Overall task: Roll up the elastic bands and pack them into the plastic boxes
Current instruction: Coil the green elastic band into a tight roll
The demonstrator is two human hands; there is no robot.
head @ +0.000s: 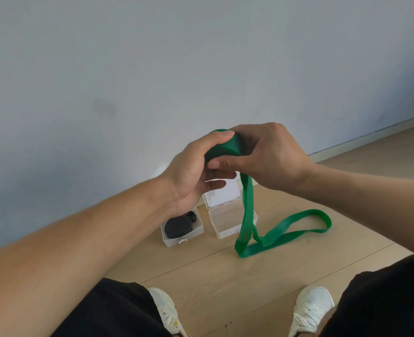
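You are gripping the green band (227,148) roll with your left hand (191,171) and right hand (271,156), its loose tail hanging toward 6 o'clock, with the empty box (227,221) waiting right below.

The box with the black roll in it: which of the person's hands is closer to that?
Left. The left hand is just above the box with the black roll, its wrist overlapping the box's far edge in the head view. The right hand is higher and farther right, gripping the green band.
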